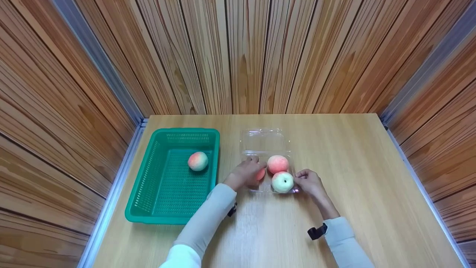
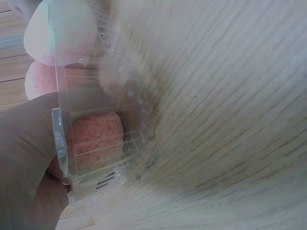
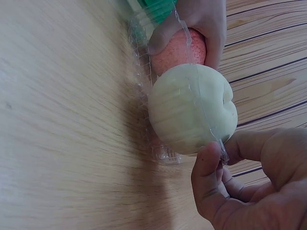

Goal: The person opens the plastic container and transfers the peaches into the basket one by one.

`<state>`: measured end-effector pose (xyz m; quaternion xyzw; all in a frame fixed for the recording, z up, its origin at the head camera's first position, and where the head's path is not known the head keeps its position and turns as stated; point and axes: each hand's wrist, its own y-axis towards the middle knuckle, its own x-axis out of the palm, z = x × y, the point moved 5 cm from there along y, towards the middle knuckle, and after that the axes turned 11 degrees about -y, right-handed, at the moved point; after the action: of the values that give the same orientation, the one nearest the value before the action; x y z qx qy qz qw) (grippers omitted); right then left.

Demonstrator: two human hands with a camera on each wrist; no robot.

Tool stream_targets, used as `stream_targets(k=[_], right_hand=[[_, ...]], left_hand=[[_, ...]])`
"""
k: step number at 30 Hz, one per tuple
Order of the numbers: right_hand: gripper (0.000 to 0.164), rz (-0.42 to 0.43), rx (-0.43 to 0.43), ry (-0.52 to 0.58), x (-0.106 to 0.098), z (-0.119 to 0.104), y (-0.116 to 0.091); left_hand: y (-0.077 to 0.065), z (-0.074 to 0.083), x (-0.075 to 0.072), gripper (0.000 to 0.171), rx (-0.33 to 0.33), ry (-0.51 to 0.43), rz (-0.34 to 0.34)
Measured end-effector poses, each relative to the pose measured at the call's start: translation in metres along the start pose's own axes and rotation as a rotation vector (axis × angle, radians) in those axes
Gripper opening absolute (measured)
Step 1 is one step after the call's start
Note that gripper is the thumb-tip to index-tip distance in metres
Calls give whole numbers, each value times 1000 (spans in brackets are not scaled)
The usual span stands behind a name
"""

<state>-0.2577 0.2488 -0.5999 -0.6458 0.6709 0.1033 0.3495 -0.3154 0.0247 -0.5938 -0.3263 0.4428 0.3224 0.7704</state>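
Note:
A clear plastic clamshell box [image 1: 264,140] lies on the table with its lid folded back. Inside it are a pink peach [image 1: 277,164] and a pale peach [image 1: 282,182], whose stem hollow faces up. My left hand [image 1: 245,172] reaches into the box's left side, its fingers curled round another pink peach [image 2: 96,143]; the right wrist view shows thumb and fingers on either side of it. At the box's right edge, my right hand [image 1: 309,182] pinches the plastic rim [image 3: 221,152] between thumb and fingers, close beside the pale peach.
To the left stands a green plastic basket [image 1: 215,149] with one pink-and-white peach [image 1: 198,161] in it. Wood-plank walls [image 1: 245,56] close off the back and both sides of the wooden table [image 1: 353,167].

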Motion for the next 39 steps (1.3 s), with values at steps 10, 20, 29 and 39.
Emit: stream_targets(k=[10,20,29,39], right_hand=[[16,-12,4,19,1,1,-2],[17,-18,5,9,-1,1,0],[20,6,-16,9,-2,-1,-1],[17,-14,5,39,-1,1,0]], left_hand=[[3,0,3,65,-36,-22,-45],[3,0,-1,70,-42,-35,-33],[0,3,-7,73,-22,-16,-12],[-4,6,-16,75,-9,-42,-12]])
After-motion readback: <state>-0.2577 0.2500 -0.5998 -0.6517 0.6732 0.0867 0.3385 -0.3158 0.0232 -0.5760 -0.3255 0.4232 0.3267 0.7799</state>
